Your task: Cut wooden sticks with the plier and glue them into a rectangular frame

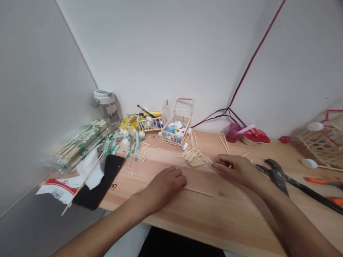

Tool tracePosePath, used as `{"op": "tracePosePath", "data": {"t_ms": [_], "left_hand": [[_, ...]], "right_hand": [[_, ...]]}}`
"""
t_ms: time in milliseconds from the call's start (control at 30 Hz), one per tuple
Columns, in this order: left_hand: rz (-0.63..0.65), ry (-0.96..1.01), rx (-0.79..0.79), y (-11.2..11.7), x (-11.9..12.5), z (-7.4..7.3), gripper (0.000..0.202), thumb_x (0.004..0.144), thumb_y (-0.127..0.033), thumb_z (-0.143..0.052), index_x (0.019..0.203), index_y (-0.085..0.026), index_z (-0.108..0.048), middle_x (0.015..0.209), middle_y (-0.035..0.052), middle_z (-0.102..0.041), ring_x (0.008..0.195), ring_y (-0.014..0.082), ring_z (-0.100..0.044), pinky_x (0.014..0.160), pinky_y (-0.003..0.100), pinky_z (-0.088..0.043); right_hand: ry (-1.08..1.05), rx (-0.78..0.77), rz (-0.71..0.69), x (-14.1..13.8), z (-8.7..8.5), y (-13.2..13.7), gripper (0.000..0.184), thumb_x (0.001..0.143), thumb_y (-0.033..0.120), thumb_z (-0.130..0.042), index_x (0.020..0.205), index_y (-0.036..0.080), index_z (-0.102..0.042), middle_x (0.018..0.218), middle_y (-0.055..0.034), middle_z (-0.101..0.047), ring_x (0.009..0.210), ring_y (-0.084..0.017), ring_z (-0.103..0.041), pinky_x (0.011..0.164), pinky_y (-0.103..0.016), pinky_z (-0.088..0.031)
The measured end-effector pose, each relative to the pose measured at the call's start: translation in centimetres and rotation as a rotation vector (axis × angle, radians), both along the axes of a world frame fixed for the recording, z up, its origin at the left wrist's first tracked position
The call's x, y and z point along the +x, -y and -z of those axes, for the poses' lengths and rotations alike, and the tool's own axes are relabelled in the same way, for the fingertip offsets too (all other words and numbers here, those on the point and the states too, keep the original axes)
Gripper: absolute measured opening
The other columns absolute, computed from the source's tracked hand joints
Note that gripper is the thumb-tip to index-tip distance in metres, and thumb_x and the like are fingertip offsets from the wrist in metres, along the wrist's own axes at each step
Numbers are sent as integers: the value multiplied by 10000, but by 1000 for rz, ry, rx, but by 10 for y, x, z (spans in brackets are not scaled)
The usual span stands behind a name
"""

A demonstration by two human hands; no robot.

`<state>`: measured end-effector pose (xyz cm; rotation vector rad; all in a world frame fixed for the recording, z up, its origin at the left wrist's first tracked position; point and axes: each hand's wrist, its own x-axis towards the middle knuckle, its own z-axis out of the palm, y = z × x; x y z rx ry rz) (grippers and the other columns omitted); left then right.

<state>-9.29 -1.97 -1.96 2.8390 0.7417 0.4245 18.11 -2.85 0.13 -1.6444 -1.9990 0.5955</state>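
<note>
My left hand (167,186) rests low over the table with curled fingers, closed at one end of a thin wooden stick (199,192). That stick points right along the tabletop. Farther right, my right hand (233,167) pinches the near end of another wooden stick (205,156) between thumb and fingertips. Its other end reaches a pile of short cut sticks (193,158). Just behind the pile stands a small cart made of sticks (176,130), with blue and white pieces inside. A second stick cart (150,124) holds pens and coloured items.
Pliers (276,174) and orange-handled tools (326,181) lie on the right, near a larger stick model (329,146). Leftward are a black phone (101,183), wrapped chopsticks (82,143) and a bottle (108,107). A purple item (232,132) and a red-filled dish (256,136) sit by the wall.
</note>
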Motion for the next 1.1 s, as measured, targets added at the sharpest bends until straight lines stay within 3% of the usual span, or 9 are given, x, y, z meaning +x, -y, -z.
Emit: {"op": "tracePosePath", "data": {"t_ms": [133, 300, 367, 467, 600, 833, 1000, 1100], "left_hand": [[24, 42, -24, 0, 10, -7, 136, 892, -132, -516, 803, -160, -615, 836, 34, -620, 787, 155, -516, 757, 281, -412], [-208, 275, 47, -19, 19, -22, 98, 889, -164, -551, 911, -165, -646, 938, 47, -642, 927, 185, -527, 819, 302, -428], [-137, 231, 122, -22, 27, -26, 105, 862, -175, -598, 953, -171, -651, 995, 53, -641, 978, 203, -520, 869, 337, -418], [-29, 65, 171, -22, 40, -23, 75, 860, -190, -603, 897, -161, -661, 901, 61, -647, 905, 212, -525, 804, 344, -424], [-49, -47, 115, -20, 43, -10, 174, 890, -184, -555, 730, -151, -614, 804, 49, -626, 837, 188, -532, 722, 300, -421], [-130, 0, 16, -16, 36, -5, 141, 909, -141, -493, 805, -156, -587, 873, 44, -609, 818, 170, -528, 713, 283, -422], [18, 64, -2, -7, 46, -4, 143, 882, -283, -581, 809, -161, -600, 906, 44, -606, 859, 175, -532, 739, 287, -423], [63, 13, 23, -5, 50, -3, 107, 878, -207, -577, 786, -155, -596, 875, 31, -608, 820, 165, -530, 682, 279, -412]], "right_hand": [[18, -24, -74, -1, -1, 2, 225, 841, 319, -503, 701, 200, -633, 656, 11, -592, 621, -137, -497, 541, -239, -344], [43, -45, -135, -13, -1, 5, 166, 820, 239, -524, 740, 216, -668, 736, -2, -662, 661, -150, -560, 591, -250, -389], [54, -37, -156, -16, 1, 4, 160, 823, 233, -529, 750, 216, -671, 764, -11, -680, 677, -156, -580, 607, -254, -404], [72, -6, -183, -19, 7, 3, 157, 834, 231, -534, 770, 216, -676, 779, -20, -689, 695, -161, -595, 624, -257, -415], [72, 15, -172, -19, 9, 0, 171, 858, 258, -530, 791, 218, -682, 795, -25, -694, 697, -161, -597, 622, -258, -415], [103, 82, -34, -12, 12, -4, 200, 869, 265, -485, 787, 210, -659, 794, -30, -690, 725, -174, -600, 641, -276, -417], [87, 197, 62, -7, 20, -6, 160, 861, 249, -500, 820, 213, -650, 811, -33, -679, 731, -176, -604, 662, -284, -432], [108, 228, 30, -10, 23, -7, 136, 868, 231, -514, 908, 214, -643, 861, -43, -658, 786, -183, -602, 701, -293, -445]]}}
